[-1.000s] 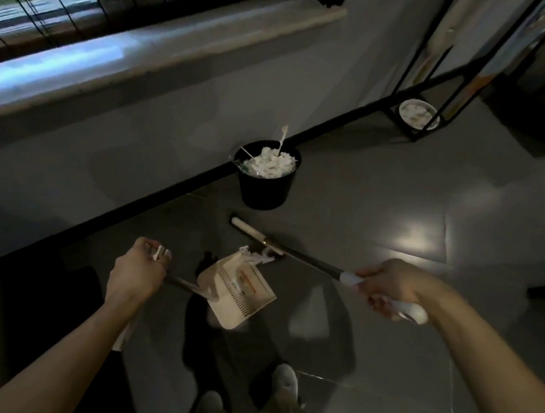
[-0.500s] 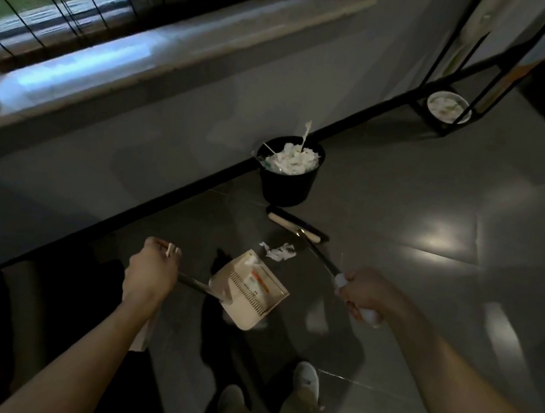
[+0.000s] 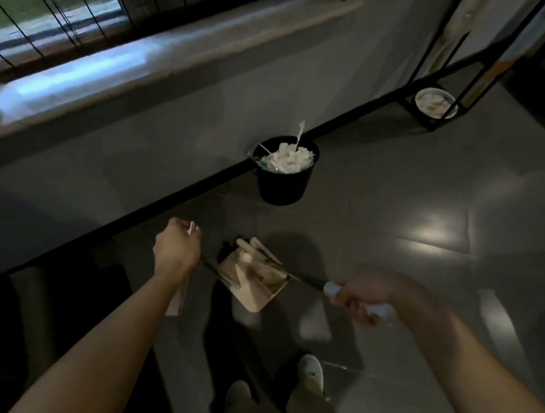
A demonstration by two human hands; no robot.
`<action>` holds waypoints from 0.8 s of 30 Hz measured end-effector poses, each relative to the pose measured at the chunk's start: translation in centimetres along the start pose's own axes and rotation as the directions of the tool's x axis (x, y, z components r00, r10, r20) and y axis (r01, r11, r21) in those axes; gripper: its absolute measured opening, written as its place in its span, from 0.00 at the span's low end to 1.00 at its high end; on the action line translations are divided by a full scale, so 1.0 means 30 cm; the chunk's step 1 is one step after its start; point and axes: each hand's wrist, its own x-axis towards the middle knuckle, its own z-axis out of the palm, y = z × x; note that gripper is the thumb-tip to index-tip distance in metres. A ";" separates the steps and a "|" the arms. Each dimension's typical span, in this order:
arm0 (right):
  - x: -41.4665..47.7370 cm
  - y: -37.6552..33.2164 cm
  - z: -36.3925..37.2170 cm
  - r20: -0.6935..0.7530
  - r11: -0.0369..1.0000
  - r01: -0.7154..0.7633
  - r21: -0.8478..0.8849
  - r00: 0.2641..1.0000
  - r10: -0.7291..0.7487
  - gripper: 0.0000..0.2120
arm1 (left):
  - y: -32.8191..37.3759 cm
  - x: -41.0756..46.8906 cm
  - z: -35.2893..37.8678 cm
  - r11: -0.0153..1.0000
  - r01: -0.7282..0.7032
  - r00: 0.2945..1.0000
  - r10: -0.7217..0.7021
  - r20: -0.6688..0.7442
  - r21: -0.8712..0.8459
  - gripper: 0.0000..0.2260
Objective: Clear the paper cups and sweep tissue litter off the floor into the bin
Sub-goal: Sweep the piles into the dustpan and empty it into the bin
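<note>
Gripping is seen on both sides: the dustpan (image 3: 254,292) handle is clasped in the left hand (image 3: 176,249), and the white grip of the broom (image 3: 331,288) is clenched in the right hand (image 3: 366,295). The broom head is laid against the dustpan's mouth, where a white tissue scrap (image 3: 246,257) rests. The black bin (image 3: 282,187), heaped with tissue, is stood at the wall edge of the floor (image 3: 401,194), beyond the dustpan. A paper cup (image 3: 435,102) is seen farther along that edge, inside a black rack (image 3: 423,123).
</note>
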 end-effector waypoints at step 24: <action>-0.248 0.096 0.054 -0.400 0.983 0.182 -0.004 0.901 -0.168 0.11 | 0.005 -0.211 -0.318 0.941 -0.315 0.941 0.327 -0.089 0.123 0.15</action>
